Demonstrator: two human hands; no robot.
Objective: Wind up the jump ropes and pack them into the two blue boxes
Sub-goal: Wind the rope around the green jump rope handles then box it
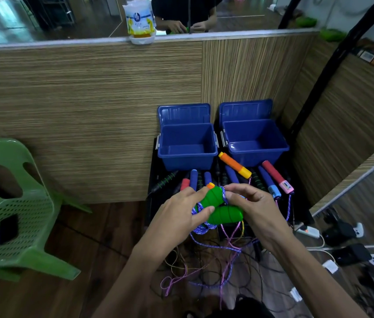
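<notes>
Green jump-rope handles [218,206], blue cord [201,228] wound round: held by left hand [176,214], grip curled; right hand [250,203] pinches cord. Two blue boxes [187,154] [256,149] open behind.

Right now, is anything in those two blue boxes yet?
Both empty. The left box and right box stand open, lids up, showing bare blue floors.
</notes>
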